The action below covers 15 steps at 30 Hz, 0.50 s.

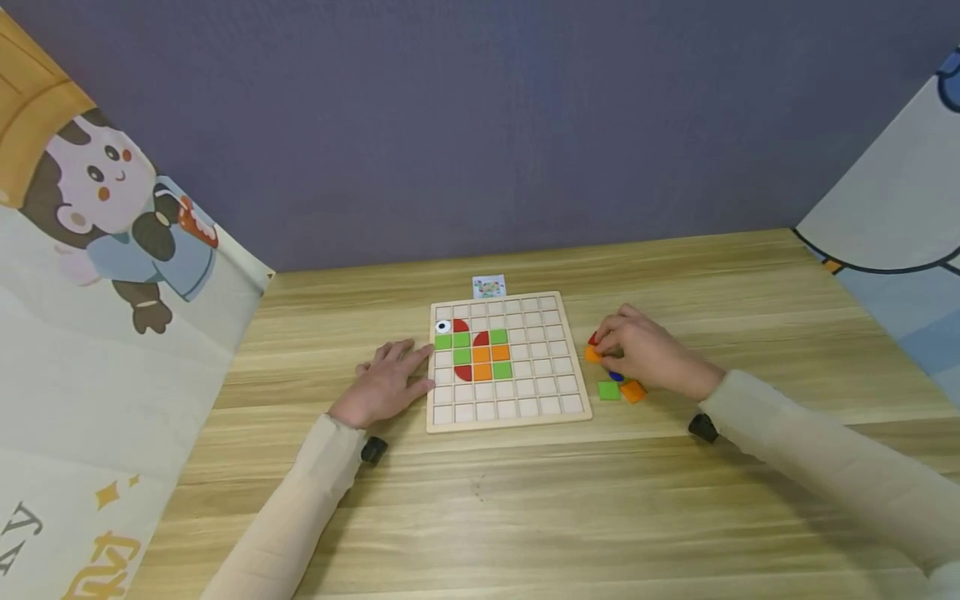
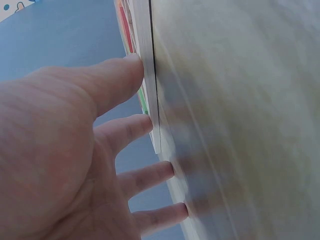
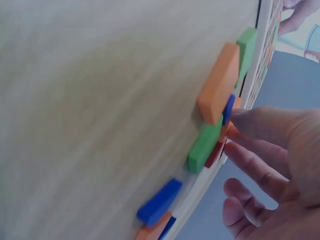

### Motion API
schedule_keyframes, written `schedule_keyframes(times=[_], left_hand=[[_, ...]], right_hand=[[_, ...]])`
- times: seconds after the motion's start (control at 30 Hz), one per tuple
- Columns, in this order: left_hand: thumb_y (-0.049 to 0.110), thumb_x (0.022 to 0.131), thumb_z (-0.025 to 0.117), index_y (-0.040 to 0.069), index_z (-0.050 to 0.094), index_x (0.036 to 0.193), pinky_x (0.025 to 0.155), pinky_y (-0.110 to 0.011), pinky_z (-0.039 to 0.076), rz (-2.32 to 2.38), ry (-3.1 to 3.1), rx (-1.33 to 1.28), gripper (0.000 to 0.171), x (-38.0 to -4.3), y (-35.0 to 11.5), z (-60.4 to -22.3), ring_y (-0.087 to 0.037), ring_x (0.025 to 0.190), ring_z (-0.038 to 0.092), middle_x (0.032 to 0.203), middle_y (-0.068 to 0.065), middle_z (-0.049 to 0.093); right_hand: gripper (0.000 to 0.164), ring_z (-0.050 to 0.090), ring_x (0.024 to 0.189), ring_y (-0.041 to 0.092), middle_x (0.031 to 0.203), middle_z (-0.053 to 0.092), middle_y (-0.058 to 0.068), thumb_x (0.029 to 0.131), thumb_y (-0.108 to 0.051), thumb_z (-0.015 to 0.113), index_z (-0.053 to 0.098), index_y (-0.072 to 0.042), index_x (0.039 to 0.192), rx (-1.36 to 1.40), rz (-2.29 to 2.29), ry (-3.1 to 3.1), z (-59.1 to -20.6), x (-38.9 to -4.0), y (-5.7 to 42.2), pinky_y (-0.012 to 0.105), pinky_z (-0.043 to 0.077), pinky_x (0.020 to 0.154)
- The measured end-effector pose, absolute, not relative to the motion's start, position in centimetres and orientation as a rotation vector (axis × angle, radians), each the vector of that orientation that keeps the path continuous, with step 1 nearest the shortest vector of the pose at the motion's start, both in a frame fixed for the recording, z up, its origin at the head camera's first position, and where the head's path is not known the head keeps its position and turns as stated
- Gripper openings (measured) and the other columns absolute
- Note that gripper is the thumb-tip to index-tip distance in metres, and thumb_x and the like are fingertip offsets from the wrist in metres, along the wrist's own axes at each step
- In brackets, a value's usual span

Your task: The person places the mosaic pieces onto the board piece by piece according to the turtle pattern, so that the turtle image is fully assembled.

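A wooden grid board (image 1: pixel 546 421) lies mid-table, bearing a white eye tile (image 1: pixel 443 326), green tiles (image 1: pixel 501 370), orange tiles (image 1: pixel 482 372) and red rounded tiles (image 1: pixel 462 373). My left hand (image 1: pixel 384 385) has its fingers spread beside the board's left edge; thumb and forefinger rest at that edge. My right hand (image 1: pixel 647 350) is right of the board, its thumb and fingertips at an orange tile (image 1: pixel 593 354) and a red piece (image 1: pixel 592 339). Whether it pinches one is hidden by the fingers. Close by lie a green tile (image 1: pixel 608 390), another orange tile (image 1: pixel 633 391) and a blue piece (image 1: pixel 616 376).
A small picture card (image 1: pixel 489 287) lies behind the board, against its far edge. A dark grey panel (image 1: pixel 480 125) rises at the table's back, with printed walls on both sides. More blue pieces (image 3: pixel 160 202) show in the right wrist view.
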State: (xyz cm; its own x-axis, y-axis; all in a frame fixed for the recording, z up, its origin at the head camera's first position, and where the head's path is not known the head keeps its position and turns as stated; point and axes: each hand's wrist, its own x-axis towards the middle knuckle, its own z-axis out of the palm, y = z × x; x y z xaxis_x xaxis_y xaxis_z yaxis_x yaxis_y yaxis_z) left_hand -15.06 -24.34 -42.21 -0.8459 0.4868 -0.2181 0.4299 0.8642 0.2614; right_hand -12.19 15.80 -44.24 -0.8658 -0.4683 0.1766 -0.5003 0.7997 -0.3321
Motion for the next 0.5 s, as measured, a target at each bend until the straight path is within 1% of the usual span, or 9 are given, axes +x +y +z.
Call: schedule_keyframes(times=[0.17, 0.37, 0.5], left_hand=[[0.044, 0.097, 0.048, 0.018, 0.03, 0.15, 0.094, -0.071, 0.023, 0.288, 2.767, 0.706, 0.062, -15.02, -24.28, -42.1, -0.045, 0.136, 0.016, 0.152, -0.018, 0.02], [0.044, 0.097, 0.049, 0.019, 0.03, 0.15, 0.094, -0.07, 0.024, 0.277, 2.772, 0.71, 0.062, -15.07, -24.28, -42.09, -0.043, 0.136, 0.017, 0.152, -0.017, 0.021], [0.044, 0.097, 0.048, 0.019, 0.029, 0.15, 0.094, -0.071, 0.023, 0.267, 2.766, 0.703, 0.062, -15.09, -24.33, -42.16, -0.044, 0.136, 0.016, 0.153, -0.017, 0.02]], right_hand=[[0.019, 0.045, 0.087, 0.016, 0.093, 0.063, -0.003, 0.074, -0.011, 0.082, 0.077, -0.008, 0.091, 0.782, 0.579, -2.905, -44.34, -12.07, 15.26, 0.033, 0.045, 0.075], [0.017, 0.05, 0.09, 0.017, 0.097, 0.065, 0.0, 0.075, -0.009, 0.08, 0.076, -0.007, 0.091, 0.747, 0.636, -2.925, -44.45, -12.06, 15.07, 0.035, 0.046, 0.079], [0.017, 0.052, 0.089, 0.018, 0.095, 0.066, 0.001, 0.075, -0.007, 0.079, 0.076, -0.006, 0.091, 0.72, 0.689, -2.913, -44.54, -12.21, 15.1, 0.037, 0.047, 0.08]])
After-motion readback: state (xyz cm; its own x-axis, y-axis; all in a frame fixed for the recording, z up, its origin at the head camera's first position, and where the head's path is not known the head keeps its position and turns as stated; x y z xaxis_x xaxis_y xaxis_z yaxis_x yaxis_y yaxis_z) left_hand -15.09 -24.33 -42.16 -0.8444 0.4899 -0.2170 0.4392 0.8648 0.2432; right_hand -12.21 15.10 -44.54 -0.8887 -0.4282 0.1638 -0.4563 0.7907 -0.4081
